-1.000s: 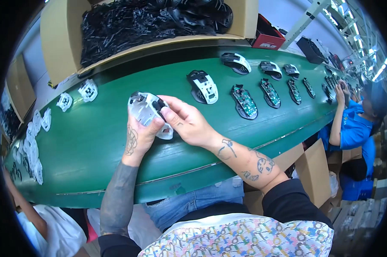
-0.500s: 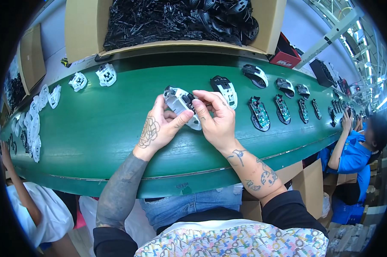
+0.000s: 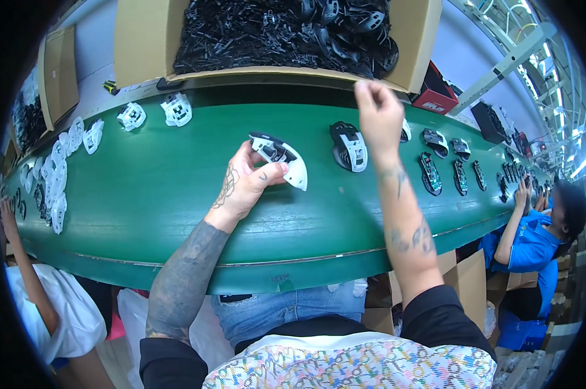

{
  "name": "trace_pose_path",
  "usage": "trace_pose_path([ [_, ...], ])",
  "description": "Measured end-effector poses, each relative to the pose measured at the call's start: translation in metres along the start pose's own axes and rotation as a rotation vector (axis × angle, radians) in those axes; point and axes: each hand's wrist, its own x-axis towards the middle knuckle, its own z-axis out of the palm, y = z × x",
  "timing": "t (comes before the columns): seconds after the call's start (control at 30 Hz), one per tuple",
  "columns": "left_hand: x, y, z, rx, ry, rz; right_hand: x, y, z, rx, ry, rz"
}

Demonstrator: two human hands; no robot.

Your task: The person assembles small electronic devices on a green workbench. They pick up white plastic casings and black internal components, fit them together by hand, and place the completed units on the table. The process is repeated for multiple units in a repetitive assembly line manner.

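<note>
A white mouse shell (image 3: pixel 296 170) with a dark edge and black parts inside is in my left hand (image 3: pixel 242 185), gripped between thumb and fingers above the green belt. My right hand (image 3: pixel 380 117) is raised by the front edge of the cardboard box (image 3: pixel 273 71). Its fingers are curled in toward the thumb, slightly blurred; what they hold, if anything, does not show. The box holds a heap of small black plastic pieces (image 3: pixel 234 39) and black mouse shells (image 3: pixel 364 19). Between my hands on the belt lies a black-and-white mouse shell (image 3: pixel 351 148).
The green conveyor belt (image 3: pixel 176 194) carries white shells (image 3: pixel 58 172) at left and two more (image 3: pixel 176 109) farther back. At right sit mice with green circuit boards (image 3: pixel 429 174). A red box (image 3: pixel 435 96) stands behind. Co-workers sit at both sides, one in blue (image 3: pixel 526 230).
My right hand has let go of the mouse shell and risen to the box edge. The left hand keeps the shell, now turned with its white outer side to the right.
</note>
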Motion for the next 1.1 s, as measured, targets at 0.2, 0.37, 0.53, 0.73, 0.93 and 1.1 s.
trace_pose_path([
  [0.2, 0.004, 0.002, -0.008, 0.047, 0.001, -0.05, 0.117, 0.045, 0.005, -0.9, -0.22, 0.154],
  [0.37, 0.005, 0.0, -0.012, 0.011, -0.019, -0.004, 0.131, 0.045, -0.009, -0.419, -0.278, 0.261],
  [0.53, 0.002, 0.004, -0.017, -0.03, 0.009, 0.073, 0.042, 0.004, -0.016, 0.724, -0.398, 0.474],
  [0.73, 0.004, 0.004, -0.017, -0.053, 0.127, 0.026, -0.071, -0.02, -0.002, 1.006, -0.831, 0.736],
  [0.93, 0.0, 0.007, -0.015, 0.05, 0.146, 0.087, -0.084, -0.001, 0.018, 1.059, -0.798, 0.855],
  [1.1, 0.002, 0.0, -0.017, 0.103, 0.143, 0.07, -0.085, 0.0, 0.021, 0.976, -0.852, 0.754],
])
